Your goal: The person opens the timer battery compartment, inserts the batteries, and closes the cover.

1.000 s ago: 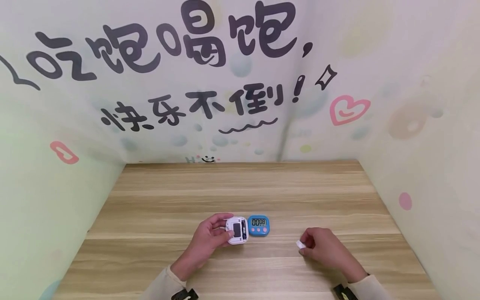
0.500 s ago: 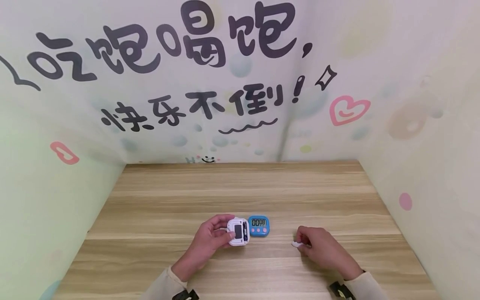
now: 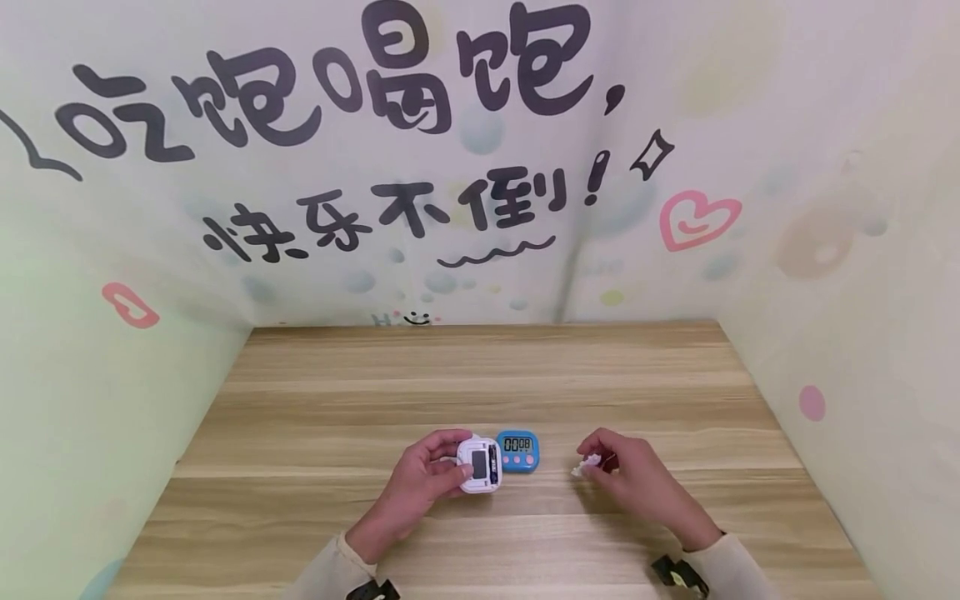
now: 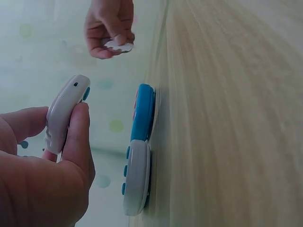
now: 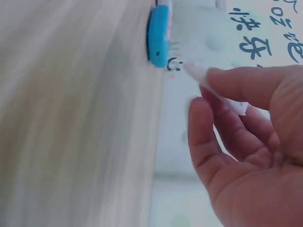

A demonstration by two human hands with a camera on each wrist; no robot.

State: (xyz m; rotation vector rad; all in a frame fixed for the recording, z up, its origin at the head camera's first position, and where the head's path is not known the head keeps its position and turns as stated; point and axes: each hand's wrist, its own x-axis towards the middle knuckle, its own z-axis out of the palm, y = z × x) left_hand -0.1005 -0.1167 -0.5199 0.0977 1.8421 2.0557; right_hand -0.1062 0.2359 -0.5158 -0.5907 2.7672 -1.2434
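My left hand holds a white digital timer, back side up, between thumb and fingers. Its battery compartment is uncovered and a dark battery shows inside. Off to the right, my right hand pinches a small white plastic piece that looks like a battery cover, held above the table. A blue timer reading 00:08 lies face up just beside the held timer. In the left wrist view a second white timer with teal buttons lies against the blue one; in the head view it is mostly hidden.
The wood-grain table reaches back to a printed wall cloth with large dark lettering. Pale walls stand at the left and right edges of the table.
My right hand has moved left and a little farther back with the white cover, which has turned in its fingers. My left hand has shifted slightly right with the white timer.
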